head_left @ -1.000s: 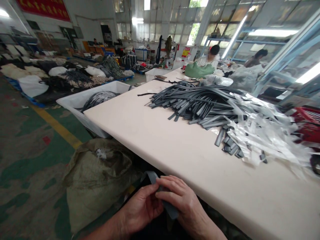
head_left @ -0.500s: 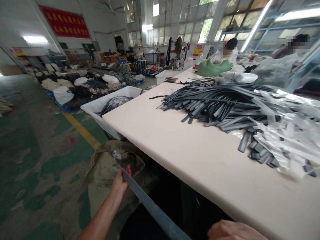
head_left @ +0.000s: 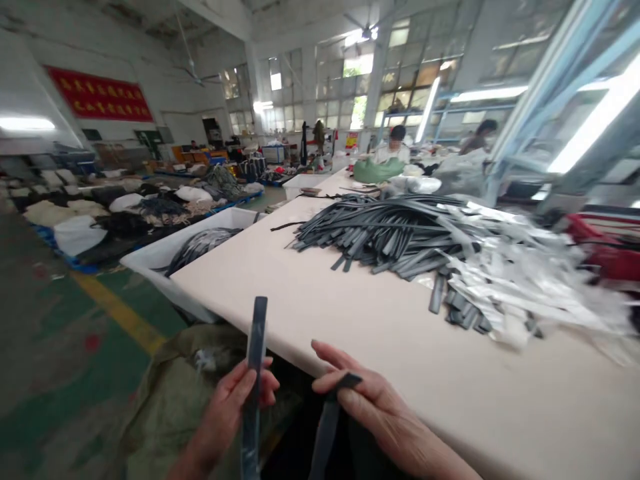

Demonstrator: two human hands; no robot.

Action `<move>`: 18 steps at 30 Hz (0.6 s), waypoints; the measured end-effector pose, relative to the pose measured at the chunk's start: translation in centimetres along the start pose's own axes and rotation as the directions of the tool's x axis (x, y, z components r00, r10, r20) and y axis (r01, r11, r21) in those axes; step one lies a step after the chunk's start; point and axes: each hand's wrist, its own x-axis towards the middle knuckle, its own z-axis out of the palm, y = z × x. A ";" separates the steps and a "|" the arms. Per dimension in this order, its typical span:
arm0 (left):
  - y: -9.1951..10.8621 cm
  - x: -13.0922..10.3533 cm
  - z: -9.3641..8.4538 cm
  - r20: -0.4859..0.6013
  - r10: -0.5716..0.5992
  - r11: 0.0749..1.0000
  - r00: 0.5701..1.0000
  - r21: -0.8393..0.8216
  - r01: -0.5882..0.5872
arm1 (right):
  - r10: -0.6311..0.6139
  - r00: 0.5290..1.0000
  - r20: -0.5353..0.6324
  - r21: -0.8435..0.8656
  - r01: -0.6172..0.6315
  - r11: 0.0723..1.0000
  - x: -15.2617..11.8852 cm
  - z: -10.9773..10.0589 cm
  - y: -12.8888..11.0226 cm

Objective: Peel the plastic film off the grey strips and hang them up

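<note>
Head view: at six o'clock, just off the near edge of the pale bench [head_left: 350,320], the left hand [head_left: 233,407] has its fingers closed around an upright dark strip [head_left: 256,373]. The right hand [head_left: 373,407] pinches a second dark strip [head_left: 327,423]. A heap of strips [head_left: 385,233] lies at one o'clock.

Left hand [head_left: 235,407] pinches a dark grey strip [head_left: 255,373] held upright below the table edge; right hand [head_left: 370,407] grips a second dark strip [head_left: 327,420] hanging down just beside it. Pale table [head_left: 350,320] carries a pile of dark strips [head_left: 380,233] touching a heap of clear film scraps [head_left: 525,273]. Left of the table, a white bin [head_left: 165,250] and an olive sack [head_left: 170,400] on the green floor.
</note>
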 end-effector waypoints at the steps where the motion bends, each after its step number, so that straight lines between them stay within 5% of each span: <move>1: -0.2 -0.2 0.8 0.114 -0.045 0.997 0.992 0.074 0.037 | -0.015 1.000 -0.005 0.028 0.015 1.000 0.5 -0.4 -0.3; 5: -0.6 -1.3 3.9 0.388 -0.231 0.937 0.892 0.336 0.096 | -0.127 0.989 -0.074 0.167 0.138 0.976 1.7 -1.3 -0.7; 11: -1.2 -1.4 7.9 0.456 -0.057 0.981 0.888 0.191 -0.035 | -0.199 0.948 -0.248 -0.114 0.175 0.978 0.9 0.1 -0.8; 18: -0.7 -2.7 11.3 0.516 -0.176 0.900 0.838 0.429 -0.074 | -0.243 0.862 -0.445 -0.031 0.256 0.966 -2.2 -1.7 -2.7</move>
